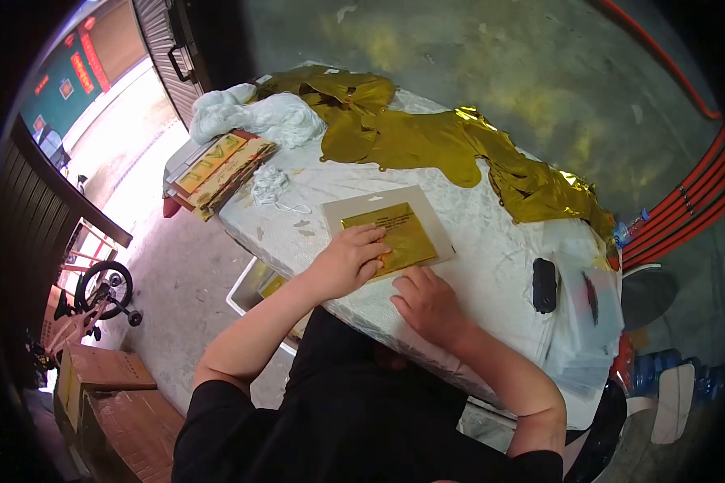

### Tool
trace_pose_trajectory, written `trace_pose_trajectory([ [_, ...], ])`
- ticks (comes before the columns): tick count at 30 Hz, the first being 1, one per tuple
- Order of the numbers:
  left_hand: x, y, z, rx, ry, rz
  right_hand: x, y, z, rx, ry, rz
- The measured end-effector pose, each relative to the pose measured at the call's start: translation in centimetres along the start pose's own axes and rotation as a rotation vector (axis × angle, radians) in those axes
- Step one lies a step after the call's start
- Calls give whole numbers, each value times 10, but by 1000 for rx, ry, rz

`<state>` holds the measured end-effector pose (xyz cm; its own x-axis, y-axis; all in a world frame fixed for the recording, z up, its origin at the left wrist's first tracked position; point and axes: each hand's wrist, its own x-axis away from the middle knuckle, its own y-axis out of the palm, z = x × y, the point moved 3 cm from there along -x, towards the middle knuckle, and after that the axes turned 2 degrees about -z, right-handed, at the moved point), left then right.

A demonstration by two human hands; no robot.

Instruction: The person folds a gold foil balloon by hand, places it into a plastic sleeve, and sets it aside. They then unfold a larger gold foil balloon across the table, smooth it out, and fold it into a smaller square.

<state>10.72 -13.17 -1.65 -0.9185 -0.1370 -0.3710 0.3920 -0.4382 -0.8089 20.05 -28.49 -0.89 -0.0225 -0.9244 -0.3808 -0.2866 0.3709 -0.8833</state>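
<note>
A clear flat packet [431, 211] with a hang hole lies on the white-covered table. Inside or on it is a folded gold foil sheet [411, 241] with small dark print. My left hand [350, 259] rests on the foil's left part, fingers spread a little and pointing right. At the packet's lower edge is my right hand [428, 302], its fingers curled near the edge; whether they pinch anything is hidden.
Gold foil sheets [427, 137] stretch along the table's far edge. White string bundles [258, 119] and printed packs [217, 173] lie at the left. A black object [544, 286] and a stack of clear bags [584, 322] are at the right. A white bin [242, 302] stands below.
</note>
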Motion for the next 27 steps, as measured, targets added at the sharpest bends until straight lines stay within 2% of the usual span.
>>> trace_pose_trajectory([
  [3, 0, 0, 0, -11, -7, -8, -6, 0, 7, -155, 124, -105],
  [5, 1, 2, -1, -1, -22, -16, -11, -3, 4, -112, -17, 10],
  [8, 1, 3, -2, 1, -18, -5, -13, -3, 9, -234, -8, 19],
  [12, 0, 2, -2, -19, -15, -13, -14, -3, 12, -254, -7, -109],
  [14, 1, 3, -3, -21, -19, -24, -15, -1, 10, -139, -129, -181],
  [17, 1, 2, -3, -17, -8, -23, -19, 1, 5, 16, -202, -186],
  [21, 0, -1, 1, -13, 7, -40, -19, 6, 8, 1, -205, -193],
  [24, -1, 1, -1, -20, -8, -65, -17, 4, 15, -99, -185, -252],
  [26, 0, 1, -2, -19, -17, -77, -10, -11, 19, -256, -82, -312],
  [27, 0, 1, -2, -8, -15, -81, -4, -22, 25, -383, 56, -322],
])
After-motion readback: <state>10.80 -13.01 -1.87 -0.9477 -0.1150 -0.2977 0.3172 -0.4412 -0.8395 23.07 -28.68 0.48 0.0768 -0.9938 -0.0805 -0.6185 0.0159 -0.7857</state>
